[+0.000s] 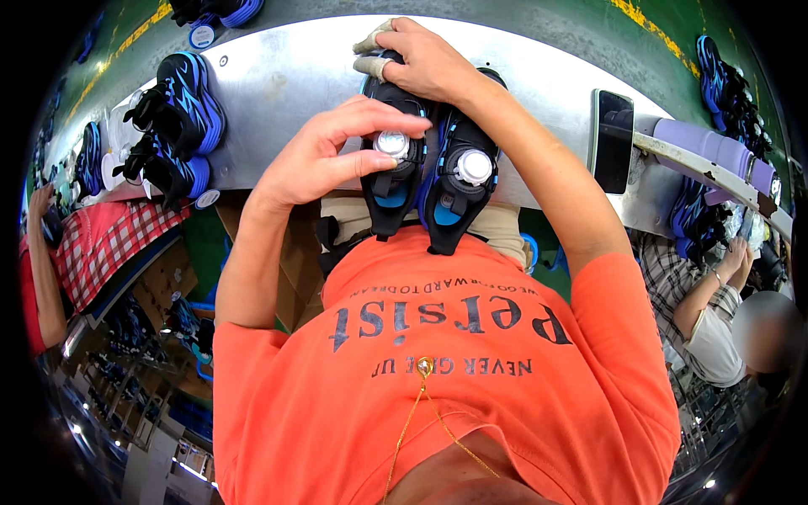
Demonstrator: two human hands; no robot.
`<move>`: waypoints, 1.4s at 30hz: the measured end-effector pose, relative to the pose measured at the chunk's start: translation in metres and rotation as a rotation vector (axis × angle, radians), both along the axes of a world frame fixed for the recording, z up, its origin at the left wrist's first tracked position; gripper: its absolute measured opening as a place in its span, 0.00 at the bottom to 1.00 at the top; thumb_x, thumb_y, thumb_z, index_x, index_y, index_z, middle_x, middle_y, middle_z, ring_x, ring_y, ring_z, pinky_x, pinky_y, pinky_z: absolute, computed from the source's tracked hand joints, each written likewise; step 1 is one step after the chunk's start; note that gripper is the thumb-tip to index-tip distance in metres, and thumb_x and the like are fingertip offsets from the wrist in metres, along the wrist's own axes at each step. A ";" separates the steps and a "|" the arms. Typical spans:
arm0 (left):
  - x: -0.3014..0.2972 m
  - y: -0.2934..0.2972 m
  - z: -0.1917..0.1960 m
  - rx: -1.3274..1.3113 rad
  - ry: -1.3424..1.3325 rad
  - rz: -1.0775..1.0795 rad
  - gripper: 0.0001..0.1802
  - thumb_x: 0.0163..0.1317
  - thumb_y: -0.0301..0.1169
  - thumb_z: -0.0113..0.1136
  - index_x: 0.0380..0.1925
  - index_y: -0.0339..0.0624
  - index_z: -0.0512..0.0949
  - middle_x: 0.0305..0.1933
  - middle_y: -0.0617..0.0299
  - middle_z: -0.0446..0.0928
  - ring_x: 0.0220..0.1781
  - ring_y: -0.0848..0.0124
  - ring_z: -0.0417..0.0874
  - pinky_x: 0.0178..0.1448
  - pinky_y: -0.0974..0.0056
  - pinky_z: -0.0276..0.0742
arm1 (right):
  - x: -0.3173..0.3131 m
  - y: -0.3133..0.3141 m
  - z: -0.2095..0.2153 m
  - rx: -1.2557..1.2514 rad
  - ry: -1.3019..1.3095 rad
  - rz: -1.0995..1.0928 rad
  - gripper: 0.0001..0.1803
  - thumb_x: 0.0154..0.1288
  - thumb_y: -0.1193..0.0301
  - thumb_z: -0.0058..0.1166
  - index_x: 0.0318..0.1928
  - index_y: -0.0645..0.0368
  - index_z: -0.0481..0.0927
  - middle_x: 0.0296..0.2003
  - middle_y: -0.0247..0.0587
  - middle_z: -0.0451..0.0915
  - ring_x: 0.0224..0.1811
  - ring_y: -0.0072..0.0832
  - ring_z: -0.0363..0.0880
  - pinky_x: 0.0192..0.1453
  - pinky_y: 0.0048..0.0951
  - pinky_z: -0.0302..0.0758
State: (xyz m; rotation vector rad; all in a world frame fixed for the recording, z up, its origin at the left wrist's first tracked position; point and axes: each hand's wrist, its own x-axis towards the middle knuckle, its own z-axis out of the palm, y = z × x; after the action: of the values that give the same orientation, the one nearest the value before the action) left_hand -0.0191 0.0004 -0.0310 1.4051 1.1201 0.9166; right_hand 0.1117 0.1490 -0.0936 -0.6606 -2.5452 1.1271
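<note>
Pair of black-and-blue sports shoes w/ round white dial closures (429, 168) lies side by side at the near edge of the long grey metal bench (278, 76), heels hanging off toward the orange shirt. Left hand (324, 151) has thumb + forefinger closed on the white dial of the left shoe (392, 143); right hand (425, 59), at 12 o'clock, is clamped down over both toes, fingertips taped. Risk, as I judge it: the heels overhang, so if the right hand eases off while the dial is twisted, the pair could tip off the edge; the other dial (474, 166) is untouched. Count: 2 shoes in hand, 2 dials; 2 more matching blue-black shoes (177, 126) at 10 o'clock; 1 dark phone (613, 139) at 2 o'clock.
</note>
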 end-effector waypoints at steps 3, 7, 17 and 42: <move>0.011 -0.002 0.013 -0.082 0.151 0.150 0.28 0.49 0.30 0.65 0.53 0.39 0.75 0.50 0.60 0.78 0.46 0.69 0.71 0.53 0.66 0.67 | 0.002 0.003 -0.002 -0.003 -0.001 -0.006 0.18 0.62 0.60 0.54 0.49 0.54 0.81 0.45 0.48 0.75 0.49 0.43 0.75 0.54 0.35 0.72; 0.046 -0.015 0.017 0.040 0.521 0.514 0.27 0.39 0.38 0.75 0.38 0.40 0.73 0.41 0.60 0.71 0.47 0.61 0.71 0.51 0.62 0.67 | 0.004 0.003 -0.003 0.010 0.020 -0.004 0.18 0.62 0.60 0.55 0.48 0.54 0.81 0.45 0.48 0.75 0.49 0.43 0.75 0.54 0.35 0.72; -0.007 0.004 -0.023 0.035 -0.113 -0.124 0.19 0.49 0.32 0.63 0.42 0.37 0.79 0.50 0.55 0.78 0.67 0.56 0.66 0.69 0.54 0.59 | -0.003 0.001 -0.009 0.056 0.000 0.000 0.18 0.60 0.60 0.55 0.48 0.54 0.82 0.44 0.48 0.76 0.48 0.42 0.75 0.51 0.36 0.73; -0.002 0.097 0.034 0.324 0.714 0.260 0.18 0.66 0.41 0.47 0.25 0.40 0.78 0.27 0.49 0.78 0.32 0.48 0.78 0.37 0.49 0.73 | 0.017 0.170 0.033 0.628 -0.433 -0.472 0.28 0.55 0.38 0.52 0.52 0.36 0.77 0.45 0.51 0.75 0.49 0.46 0.72 0.53 0.46 0.66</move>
State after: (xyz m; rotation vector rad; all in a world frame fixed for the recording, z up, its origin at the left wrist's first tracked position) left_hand -0.0211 0.0971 0.0031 1.9680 1.7740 0.8145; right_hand 0.1291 0.3190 -0.0605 -1.3191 -2.6288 0.0124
